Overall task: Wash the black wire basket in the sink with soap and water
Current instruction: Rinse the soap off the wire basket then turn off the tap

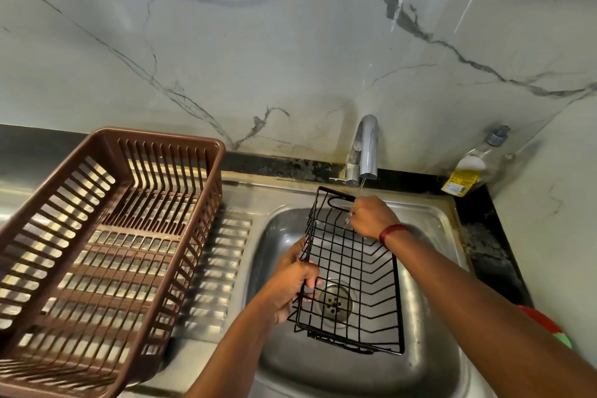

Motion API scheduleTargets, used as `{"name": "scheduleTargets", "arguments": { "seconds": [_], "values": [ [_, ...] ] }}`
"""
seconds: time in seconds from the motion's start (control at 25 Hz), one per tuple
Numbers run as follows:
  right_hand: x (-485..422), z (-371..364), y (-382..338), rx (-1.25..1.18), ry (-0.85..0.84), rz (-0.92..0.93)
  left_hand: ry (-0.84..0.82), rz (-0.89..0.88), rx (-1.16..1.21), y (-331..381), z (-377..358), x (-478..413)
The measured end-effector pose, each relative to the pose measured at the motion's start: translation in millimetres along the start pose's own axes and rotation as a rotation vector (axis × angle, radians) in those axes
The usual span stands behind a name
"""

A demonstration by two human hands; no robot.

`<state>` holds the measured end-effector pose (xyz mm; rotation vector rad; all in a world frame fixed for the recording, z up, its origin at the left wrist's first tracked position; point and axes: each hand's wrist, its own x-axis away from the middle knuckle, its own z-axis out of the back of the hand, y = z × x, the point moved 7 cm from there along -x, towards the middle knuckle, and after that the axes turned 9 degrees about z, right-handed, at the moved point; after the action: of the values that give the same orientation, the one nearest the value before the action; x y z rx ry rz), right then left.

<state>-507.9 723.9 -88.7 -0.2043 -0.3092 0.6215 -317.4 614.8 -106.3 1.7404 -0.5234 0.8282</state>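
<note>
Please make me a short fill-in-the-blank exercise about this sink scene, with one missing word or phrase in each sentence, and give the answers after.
1. Both hands hold the black wire basket over the ____.
2. A thin stream of water falls from the ____ onto the right hand.
3. The left hand grips the basket's ____ side.
4. The colour of the plastic dish rack on the drainboard is ____.

Answers: sink; tap; left; brown

Both hands on black wire basket [350, 271]
</note>
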Motion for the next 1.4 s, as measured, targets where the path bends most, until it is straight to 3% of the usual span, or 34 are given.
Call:
{"name": "scheduleTargets", "arguments": {
  "seconds": [0.12, 0.24, 0.44, 0.6, 0.64, 0.8, 0.88, 0.92, 1.0, 1.2, 1.28, 1.4],
  "values": [
    [-7, 2, -29, -0.146, -0.005, 0.186, -0.038, 0.019, -0.027, -2, -8, -1],
    [-12, 6, -37, -0.449, 0.015, 0.131, -0.055, 0.009, -0.075, -1, -13, 0],
    [-7, -4, -5, -0.049, -0.108, 0.069, -0.029, -0.002, -0.045, -3, -7, 1],
    [-8, 2, -23, -0.493, -0.026, 0.049, -0.031, 0.023, 0.038, -4, -7, -1],
    [-10, 5, -23, -0.450, -0.020, 0.048, -0.031, 0.022, 0.041, -4, -7, -2],
    [-8, 11, -5, 0.102, -0.047, 0.037, -0.021, 0.021, 0.037, -4, -5, -5],
    [-8, 10, -12, -0.043, 0.005, 0.129, -0.032, 0.021, 0.013, -4, -6, -7],
    [-7, 13, -21, -0.229, 0.027, 0.157, -0.039, 0.018, -0.002, -3, -8, -6],
    [-5, 14, -29, -0.471, 0.053, 0.122, -0.052, 0.013, -0.021, -2, -11, -3],
    [8, 15, 0, 0.002, 0.114, -0.064, -0.039, -0.015, -0.006, -1, -7, -2],
    [9, 17, -7, -0.001, 0.145, -0.022, -0.059, -0.012, -0.027, -1, -11, -2],
    [4, 16, -43, -0.143, 0.083, 0.198, -0.080, -0.028, -0.071, -1, -17, 0]
  ]
}}
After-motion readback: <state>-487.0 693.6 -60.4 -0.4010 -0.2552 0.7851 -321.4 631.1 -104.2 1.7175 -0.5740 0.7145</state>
